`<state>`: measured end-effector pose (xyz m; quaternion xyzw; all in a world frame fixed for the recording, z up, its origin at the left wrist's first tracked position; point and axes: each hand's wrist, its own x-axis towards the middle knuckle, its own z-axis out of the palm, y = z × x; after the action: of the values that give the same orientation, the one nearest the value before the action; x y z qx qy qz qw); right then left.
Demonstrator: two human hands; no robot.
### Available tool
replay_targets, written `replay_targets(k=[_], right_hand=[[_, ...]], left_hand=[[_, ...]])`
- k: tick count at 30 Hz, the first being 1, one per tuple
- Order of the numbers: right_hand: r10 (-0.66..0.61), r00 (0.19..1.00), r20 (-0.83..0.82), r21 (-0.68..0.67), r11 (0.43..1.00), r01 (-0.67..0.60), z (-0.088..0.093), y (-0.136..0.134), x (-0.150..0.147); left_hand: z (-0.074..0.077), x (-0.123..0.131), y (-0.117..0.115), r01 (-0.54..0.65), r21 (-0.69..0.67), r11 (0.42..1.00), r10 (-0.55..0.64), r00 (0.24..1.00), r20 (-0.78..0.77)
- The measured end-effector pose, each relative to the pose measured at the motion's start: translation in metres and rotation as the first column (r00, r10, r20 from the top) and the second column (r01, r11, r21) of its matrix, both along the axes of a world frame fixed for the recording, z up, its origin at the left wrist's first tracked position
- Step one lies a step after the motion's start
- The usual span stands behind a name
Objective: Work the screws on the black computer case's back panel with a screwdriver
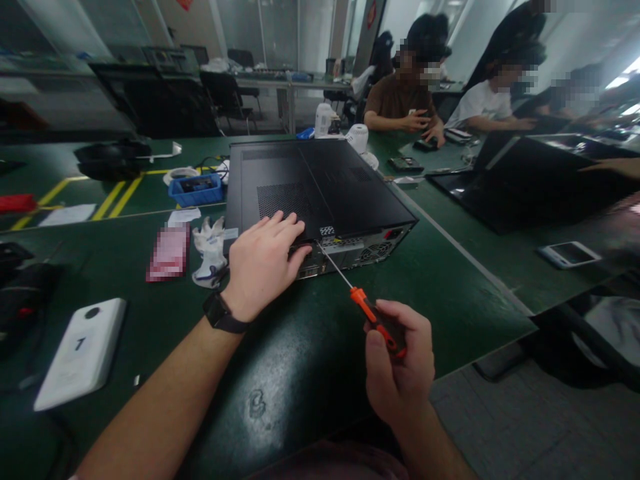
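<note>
A black computer case [320, 177] lies flat on the green table [300, 360], its rear panel with a fan grille facing me. My left hand [270, 257] rests on the case's near edge, fingers spread over the top and thumb at the rear edge. In my right hand [400, 353] is a screwdriver [377, 320] with an orange and black handle, gripped between thumb and fingers. Its thin shaft points up and left, and the tip meets the upper edge of the rear panel, just right of my left thumb. Whether a screw sits at the tip is too small to tell.
Left of the case are a blue bin [196, 192], a glove [209, 250], a pink packet [170, 252] and a white device [83, 353]. A phone [570, 255] and black panels lie right. People sit beyond the table.
</note>
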<state>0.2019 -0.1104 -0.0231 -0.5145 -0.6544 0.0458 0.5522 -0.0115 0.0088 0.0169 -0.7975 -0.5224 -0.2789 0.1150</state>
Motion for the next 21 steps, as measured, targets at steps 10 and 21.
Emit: replay_targets(k=[10,21], right_hand=[[-0.036,0.999,-0.002,-0.025,0.999,0.036,-0.0034,-0.0003,0.0005],[-0.044,0.998,0.04,-0.044,0.998,0.046,-0.003,-0.0003,0.0031]], left_hand=[[-0.0007,-0.0004,-0.0002,0.0,0.002,1.0,0.0,1.0,-0.004],[-0.0002,0.0,-0.0004,0.006,0.006,1.0,-0.006,1.0,-0.002]])
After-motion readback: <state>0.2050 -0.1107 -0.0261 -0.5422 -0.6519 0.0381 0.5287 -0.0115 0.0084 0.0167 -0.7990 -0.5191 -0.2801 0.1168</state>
